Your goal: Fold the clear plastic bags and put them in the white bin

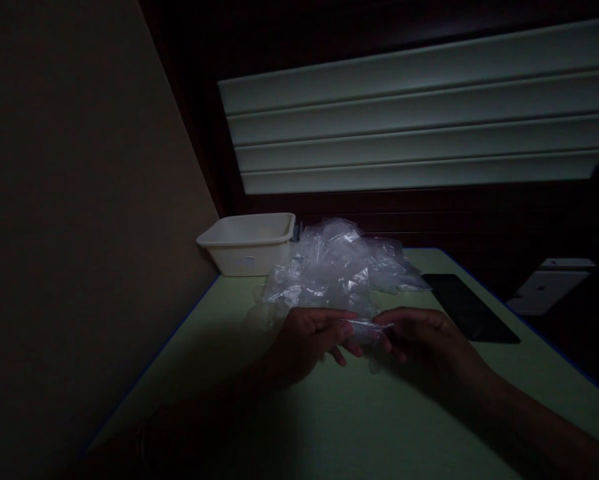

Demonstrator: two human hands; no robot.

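From here, the left hand (307,339) and right hand (432,333) both pinch one plastic bag (363,331), apparently not finished with. Just beyond them a heap of bags (337,267) lies loose; past the left hand sits a whitish tub (249,259).

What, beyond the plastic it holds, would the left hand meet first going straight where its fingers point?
Most likely the right hand, which holds the same clear plastic just ahead, though depth is unclear.
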